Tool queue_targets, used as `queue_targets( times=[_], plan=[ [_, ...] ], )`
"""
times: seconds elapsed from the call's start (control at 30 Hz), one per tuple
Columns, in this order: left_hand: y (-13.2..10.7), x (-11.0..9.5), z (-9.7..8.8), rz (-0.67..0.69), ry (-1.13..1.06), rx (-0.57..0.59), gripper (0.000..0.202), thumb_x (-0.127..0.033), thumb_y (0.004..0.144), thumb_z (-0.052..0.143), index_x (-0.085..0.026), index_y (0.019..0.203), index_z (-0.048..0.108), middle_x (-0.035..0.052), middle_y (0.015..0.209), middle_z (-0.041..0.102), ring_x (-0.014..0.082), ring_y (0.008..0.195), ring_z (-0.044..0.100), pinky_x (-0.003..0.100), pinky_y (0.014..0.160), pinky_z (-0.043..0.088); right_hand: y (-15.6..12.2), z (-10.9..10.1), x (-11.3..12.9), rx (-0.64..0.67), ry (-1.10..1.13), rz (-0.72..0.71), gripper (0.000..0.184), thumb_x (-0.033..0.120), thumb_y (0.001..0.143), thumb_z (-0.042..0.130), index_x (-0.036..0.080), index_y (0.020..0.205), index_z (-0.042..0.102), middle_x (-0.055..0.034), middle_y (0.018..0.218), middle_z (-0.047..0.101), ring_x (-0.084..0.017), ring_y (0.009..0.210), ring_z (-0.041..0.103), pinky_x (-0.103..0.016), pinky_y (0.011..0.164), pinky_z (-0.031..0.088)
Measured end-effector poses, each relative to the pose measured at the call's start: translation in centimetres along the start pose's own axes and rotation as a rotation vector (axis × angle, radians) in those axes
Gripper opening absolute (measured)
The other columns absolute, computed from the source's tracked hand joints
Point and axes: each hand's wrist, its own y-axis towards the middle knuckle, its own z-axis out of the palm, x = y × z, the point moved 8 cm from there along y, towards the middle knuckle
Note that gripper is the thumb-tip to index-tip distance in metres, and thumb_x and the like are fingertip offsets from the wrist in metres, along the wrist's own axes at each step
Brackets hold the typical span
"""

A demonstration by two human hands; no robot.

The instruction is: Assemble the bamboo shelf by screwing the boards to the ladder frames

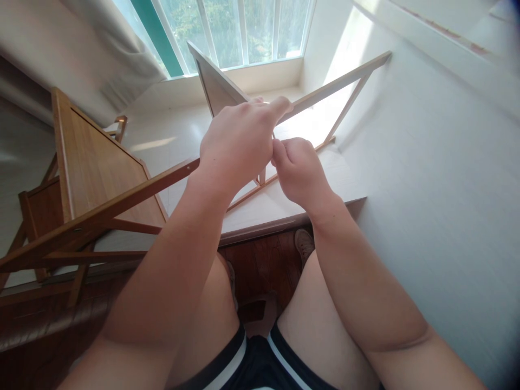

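A light wooden frame [345,81] made of thin bars stands tilted on a raised white platform [284,206] below a window. My left hand [239,143] is wrapped round its long top bar near the middle. Just to the right and a little lower, my right hand [298,168] is closed in a pinch at the same spot on the frame; what its fingertips hold is hidden. A pale flat panel [217,86] leans up behind my left hand. My bare knees and dark shorts fill the bottom of the view.
A brown wooden folding table [97,168] lies tipped on its side at the left. A grey curtain [101,59] hangs at the upper left. A white wall [439,179] runs along the right. Dark wooden floor [260,265] and my shoe [304,244] show below the platform's edge.
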Motion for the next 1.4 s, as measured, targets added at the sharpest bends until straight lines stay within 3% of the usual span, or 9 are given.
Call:
queue_targets(
  times=[0.27,0.53,0.7,0.9,1.07,1.27,1.4],
  plan=[
    [0.0,-0.2,-0.3,0.039,0.017,-0.028,0.051,-0.014,0.093,0.037,-0.034,0.134,0.057,0.0019,0.127,0.069,0.0298,0.105,0.068,0.039,0.079,0.045,-0.3,1.5,-0.8,0.020,0.588,0.208,0.044,0.037,0.097,0.048,0.026,0.059,0.029,0.0063,0.047,0.025,-0.009,0.040,0.029,-0.025,0.038,0.028],
    [0.0,0.1,-0.2,-0.025,-0.013,0.002,0.054,-0.019,0.092,0.038,-0.042,0.137,0.055,-0.0035,0.132,0.068,0.0285,0.108,0.066,0.040,0.085,0.043,-0.8,2.8,-0.7,0.060,0.939,0.316,0.048,0.039,0.096,0.049,0.025,0.058,0.024,0.0092,0.045,0.020,-0.008,0.037,0.021,-0.024,0.037,0.026],
    [0.0,0.0,-0.2,0.000,0.014,0.017,0.054,-0.021,0.093,0.034,-0.041,0.140,0.053,-0.0011,0.132,0.067,0.0305,0.105,0.066,0.044,0.082,0.043,-1.3,3.5,-0.8,0.125,1.067,0.417,0.049,0.043,0.097,0.046,0.026,0.058,0.022,0.0091,0.039,0.019,-0.010,0.035,0.020,-0.024,0.035,0.025],
    [0.1,0.0,-0.1,0.027,0.036,0.030,0.053,-0.022,0.093,0.033,-0.039,0.139,0.053,-0.0004,0.132,0.067,0.0301,0.103,0.066,0.044,0.078,0.043,-1.1,3.5,-0.7,0.113,1.085,0.384,0.049,0.043,0.098,0.047,0.026,0.058,0.024,0.0095,0.039,0.021,-0.009,0.034,0.019,-0.024,0.034,0.025],
    [0.1,0.2,-0.1,-0.018,-0.013,0.020,0.054,-0.022,0.093,0.034,-0.041,0.139,0.055,-0.0025,0.131,0.068,0.0292,0.107,0.065,0.042,0.086,0.044,-1.0,3.0,-0.6,0.045,0.955,0.335,0.049,0.045,0.099,0.044,0.026,0.059,0.023,0.0097,0.041,0.020,-0.009,0.034,0.020,-0.024,0.035,0.027],
    [0.0,0.2,-0.1,-0.007,-0.025,-0.002,0.052,-0.025,0.091,0.037,-0.042,0.136,0.056,0.0002,0.125,0.070,0.0321,0.101,0.066,0.046,0.082,0.044,-1.1,2.4,-0.5,-0.010,0.785,0.294,0.051,0.048,0.099,0.044,0.026,0.059,0.022,0.0093,0.045,0.019,-0.009,0.035,0.024,-0.025,0.036,0.029],
    [-0.1,0.6,0.2,-0.050,-0.055,0.025,0.053,-0.022,0.090,0.038,-0.041,0.137,0.055,-0.0018,0.128,0.069,0.0305,0.107,0.064,0.044,0.090,0.044,-1.0,2.1,-0.3,-0.007,0.741,0.257,0.051,0.047,0.098,0.047,0.026,0.058,0.024,0.0086,0.046,0.021,-0.008,0.036,0.026,-0.025,0.036,0.030]
  ],
)
